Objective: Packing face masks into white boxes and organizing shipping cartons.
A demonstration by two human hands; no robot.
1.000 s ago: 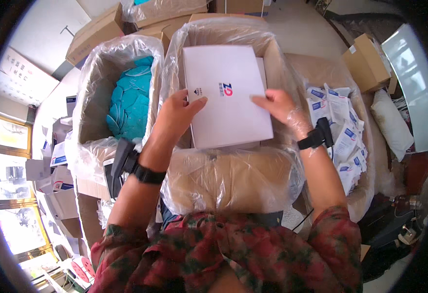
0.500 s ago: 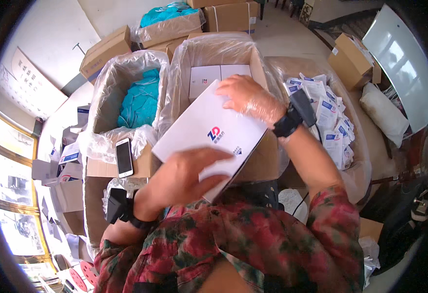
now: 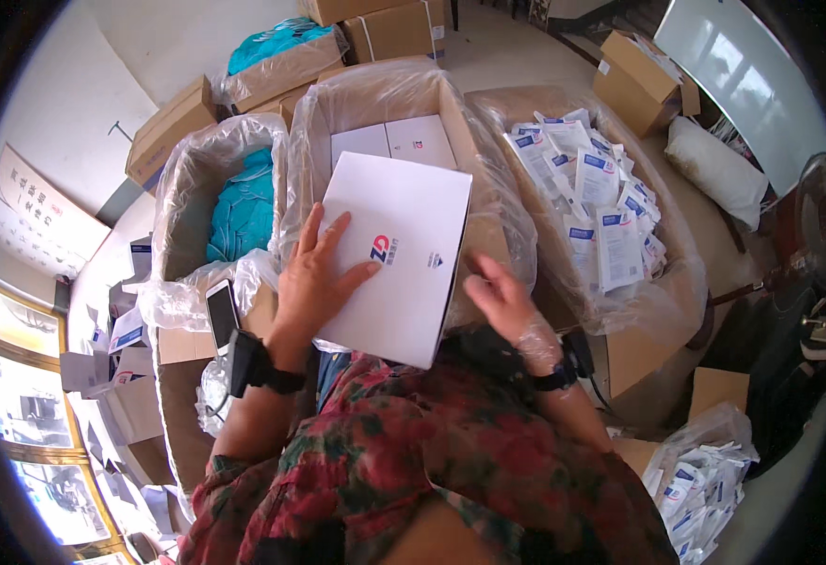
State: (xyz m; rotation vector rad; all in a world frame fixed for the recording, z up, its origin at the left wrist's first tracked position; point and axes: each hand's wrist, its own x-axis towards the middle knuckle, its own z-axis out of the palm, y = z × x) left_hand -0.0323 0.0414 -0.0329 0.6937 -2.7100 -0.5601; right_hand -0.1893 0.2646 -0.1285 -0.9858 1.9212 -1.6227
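While the left hand (image 3: 314,278) presses flat on the white box (image 3: 396,254), the right hand's (image 3: 505,306) grip clasps its edge.

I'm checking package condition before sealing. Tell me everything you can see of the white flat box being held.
The white flat box is a thin rectangular carton, seemingly smooth cardboard, with a small red and blue logo near its middle. It looks closed and undamaged. It is held tilted above the plastic-lined cardboard box in front of the person. The left hand lies flat on its top face; the right hand, in a clear plastic glove, is at its right edge.
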